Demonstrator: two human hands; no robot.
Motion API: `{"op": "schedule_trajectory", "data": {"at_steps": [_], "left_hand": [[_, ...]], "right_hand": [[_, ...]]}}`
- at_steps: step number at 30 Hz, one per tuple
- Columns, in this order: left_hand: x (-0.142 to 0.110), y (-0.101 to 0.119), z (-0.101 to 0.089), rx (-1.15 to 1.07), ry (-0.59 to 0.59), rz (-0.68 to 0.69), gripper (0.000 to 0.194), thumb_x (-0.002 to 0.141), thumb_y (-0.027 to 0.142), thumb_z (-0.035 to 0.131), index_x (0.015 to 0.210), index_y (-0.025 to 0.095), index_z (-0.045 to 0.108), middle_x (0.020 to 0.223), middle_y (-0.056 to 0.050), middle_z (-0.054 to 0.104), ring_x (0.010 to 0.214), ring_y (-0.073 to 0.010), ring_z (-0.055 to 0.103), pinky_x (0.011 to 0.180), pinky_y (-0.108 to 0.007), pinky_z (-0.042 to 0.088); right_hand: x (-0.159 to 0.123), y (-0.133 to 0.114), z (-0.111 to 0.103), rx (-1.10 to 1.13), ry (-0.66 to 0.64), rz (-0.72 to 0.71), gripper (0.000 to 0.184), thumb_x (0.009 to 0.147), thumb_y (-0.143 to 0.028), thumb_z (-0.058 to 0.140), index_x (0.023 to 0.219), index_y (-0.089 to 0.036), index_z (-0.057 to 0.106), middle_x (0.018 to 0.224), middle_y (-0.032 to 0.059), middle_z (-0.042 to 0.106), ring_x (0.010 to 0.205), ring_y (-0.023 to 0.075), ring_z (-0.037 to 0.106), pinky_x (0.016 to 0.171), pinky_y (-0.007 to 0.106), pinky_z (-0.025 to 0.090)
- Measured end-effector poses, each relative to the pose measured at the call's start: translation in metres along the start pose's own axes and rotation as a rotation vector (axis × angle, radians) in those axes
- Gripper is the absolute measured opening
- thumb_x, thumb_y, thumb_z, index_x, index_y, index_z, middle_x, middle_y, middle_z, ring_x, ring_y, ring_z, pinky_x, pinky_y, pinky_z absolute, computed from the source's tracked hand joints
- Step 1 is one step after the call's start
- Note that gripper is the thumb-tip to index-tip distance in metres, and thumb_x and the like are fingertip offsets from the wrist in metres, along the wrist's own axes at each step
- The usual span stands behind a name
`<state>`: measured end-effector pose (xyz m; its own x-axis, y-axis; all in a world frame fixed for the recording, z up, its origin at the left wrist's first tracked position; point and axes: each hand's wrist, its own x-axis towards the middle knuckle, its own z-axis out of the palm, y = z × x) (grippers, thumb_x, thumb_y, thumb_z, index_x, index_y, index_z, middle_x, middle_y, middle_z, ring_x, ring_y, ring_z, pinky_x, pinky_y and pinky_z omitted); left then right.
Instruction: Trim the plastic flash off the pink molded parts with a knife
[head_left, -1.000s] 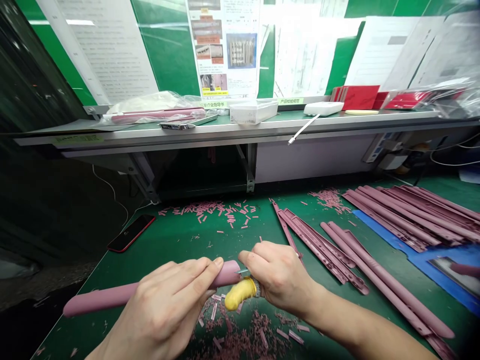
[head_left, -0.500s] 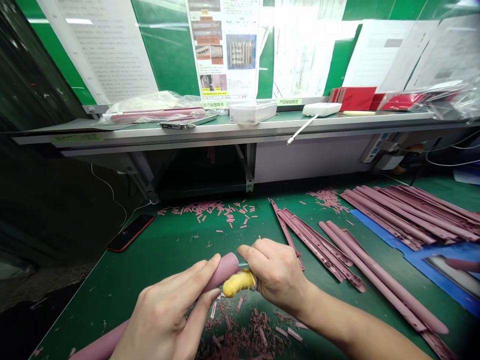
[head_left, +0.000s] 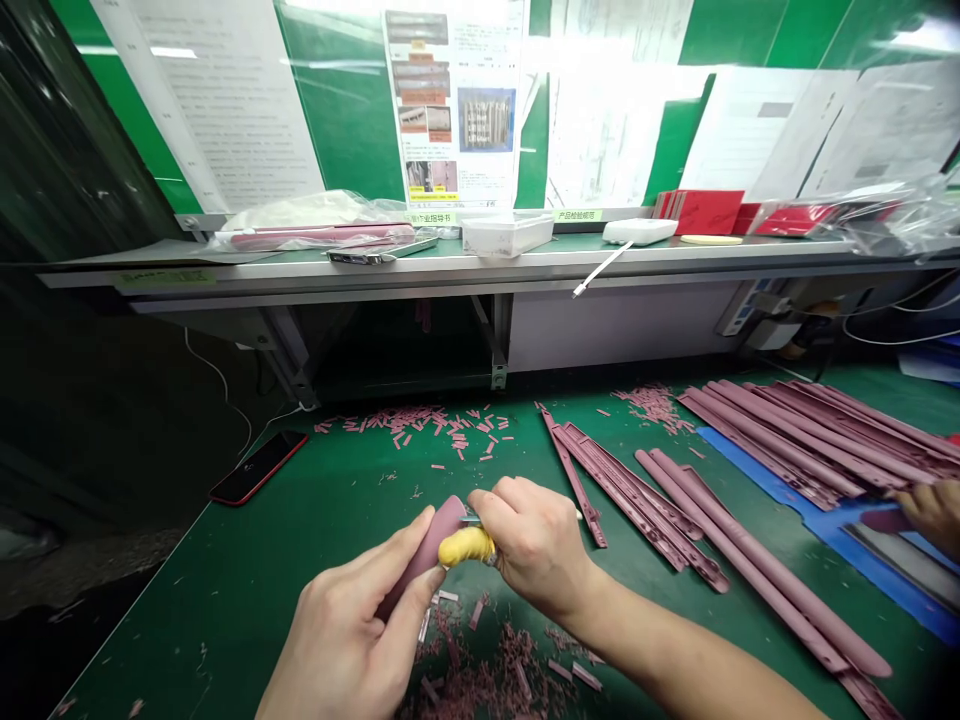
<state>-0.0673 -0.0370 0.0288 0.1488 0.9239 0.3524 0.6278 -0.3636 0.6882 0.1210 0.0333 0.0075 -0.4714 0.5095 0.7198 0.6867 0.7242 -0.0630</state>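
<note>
At six o'clock, the left hand [head_left: 352, 625] curls closed around a pink moulded bar [head_left: 424, 548], tilted up with its end near the right hand [head_left: 532, 540]. That hand pinches a small knife [head_left: 471, 520], its blade at the bar's end, one finger in a yellow finger cot [head_left: 465, 546]. Pink trimmings [head_left: 480, 685] lie below; pink moulded strips [head_left: 757, 550] lie at three o'clock, where another person's hand [head_left: 930, 510] reaches in.

A red-edged smartphone [head_left: 259, 467] on the green bench mat [head_left: 315, 510], a clear plastic box [head_left: 507, 236] on the shelf [head_left: 450, 274] above
</note>
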Motion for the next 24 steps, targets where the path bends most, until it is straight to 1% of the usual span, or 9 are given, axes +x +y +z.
{"op": "schedule_trajectory", "data": {"at_steps": [4,6,12,14,16,18,20,22,24], "left_hand": [[-0.001,0.002,0.002,-0.027,0.007,-0.054,0.042,0.088,0.029,0.057,0.130,0.030,0.055,0.126,0.000,0.064,0.105,-0.0231,0.066,0.082,-0.028,0.059],[0.000,-0.001,0.001,-0.039,0.004,-0.036,0.042,0.089,0.028,0.057,0.131,0.030,0.055,0.126,-0.001,0.064,0.108,-0.0227,0.065,0.083,-0.028,0.059],[0.010,-0.022,-0.012,-0.035,-0.103,0.197,0.046,0.087,0.017,0.058,0.132,0.028,0.053,0.128,-0.002,0.063,0.112,-0.0216,0.062,0.097,-0.031,0.052],[0.012,-0.023,-0.014,-0.039,-0.137,0.243,0.048,0.087,0.015,0.058,0.132,0.029,0.053,0.128,-0.002,0.063,0.113,-0.0217,0.062,0.098,-0.032,0.052],[0.011,-0.018,-0.012,-0.071,-0.140,0.220,0.047,0.087,0.015,0.058,0.132,0.029,0.053,0.127,-0.003,0.063,0.111,-0.0223,0.063,0.097,-0.033,0.052],[0.009,-0.009,-0.009,-0.145,-0.122,0.141,0.044,0.087,0.019,0.059,0.130,0.028,0.056,0.125,-0.004,0.064,0.109,-0.0240,0.063,0.096,-0.035,0.053],[0.011,-0.001,-0.007,-0.291,-0.105,-0.005,0.041,0.087,0.027,0.060,0.128,0.026,0.058,0.117,-0.006,0.069,0.102,-0.0251,0.067,0.085,-0.035,0.058],[0.017,0.003,-0.005,-0.508,-0.059,-0.213,0.044,0.086,0.038,0.061,0.127,0.023,0.059,0.102,-0.007,0.073,0.080,-0.0223,0.071,0.061,-0.030,0.061],[0.020,-0.001,0.001,-0.721,0.083,-0.471,0.047,0.084,0.047,0.059,0.123,0.020,0.060,0.094,-0.007,0.073,0.061,-0.0170,0.068,0.045,-0.025,0.057]], "right_hand": [[0.000,-0.001,0.002,0.016,-0.011,-0.049,0.033,0.095,-0.020,0.037,0.066,-0.018,0.054,0.059,0.0009,0.049,0.054,0.0143,0.036,0.053,0.030,0.019],[0.001,0.000,0.002,0.055,-0.018,-0.060,0.039,0.097,-0.024,0.035,0.062,-0.018,0.051,0.057,0.0002,0.047,0.053,0.0132,0.036,0.051,0.029,0.019],[0.010,0.008,-0.012,0.227,-0.124,0.004,0.051,0.098,-0.054,0.031,0.082,-0.017,0.062,0.061,0.0000,0.053,0.054,0.0113,0.045,0.051,0.024,0.024],[0.010,0.008,-0.017,0.212,-0.146,-0.030,0.051,0.099,-0.049,0.029,0.076,-0.017,0.061,0.060,-0.0005,0.050,0.054,0.0113,0.043,0.050,0.024,0.023],[0.009,0.007,-0.021,0.179,-0.129,-0.090,0.049,0.101,-0.038,0.028,0.067,-0.018,0.058,0.058,-0.0007,0.047,0.052,0.0114,0.039,0.050,0.025,0.022],[0.009,0.007,-0.024,0.197,-0.103,-0.142,0.045,0.100,-0.031,0.031,0.065,-0.018,0.057,0.057,-0.0011,0.046,0.051,0.0114,0.037,0.049,0.026,0.022],[0.009,0.009,-0.029,0.326,-0.067,-0.093,0.035,0.098,-0.032,0.039,0.075,-0.018,0.062,0.061,-0.0011,0.050,0.054,0.0112,0.041,0.052,0.024,0.028],[0.007,0.012,-0.034,0.533,0.038,0.151,0.023,0.095,-0.033,0.046,0.089,-0.019,0.063,0.069,-0.0002,0.056,0.061,0.0116,0.048,0.058,0.023,0.036],[-0.004,0.012,-0.037,0.753,0.172,0.506,0.019,0.093,-0.036,0.051,0.098,-0.020,0.060,0.072,-0.0012,0.056,0.062,0.0112,0.048,0.059,0.023,0.039]]}}
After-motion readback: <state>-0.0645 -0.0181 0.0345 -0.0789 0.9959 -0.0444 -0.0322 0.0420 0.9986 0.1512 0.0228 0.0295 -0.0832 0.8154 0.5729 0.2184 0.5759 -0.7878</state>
